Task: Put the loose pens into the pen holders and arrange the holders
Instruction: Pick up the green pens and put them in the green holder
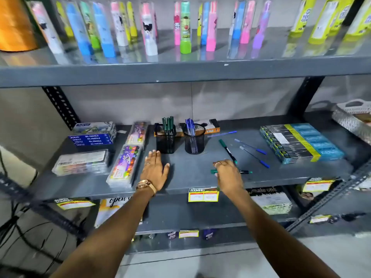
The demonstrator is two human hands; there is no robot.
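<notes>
At the frame's centre, on the grey shelf [190, 169], the right hand [227, 173] has its grip clamped on a green pen [246, 172]. The left hand [154, 169] lies flat, grip apart, below the square holder [165, 140]; the round holder [194, 142] stands beside it, with blue pens [254, 152] loose to the right.

Both forearms are bare, no sleeves showing. A rose-gold metal wristwatch [146, 186] sits on the left wrist, and each hand wears a thin finger ring.
</notes>
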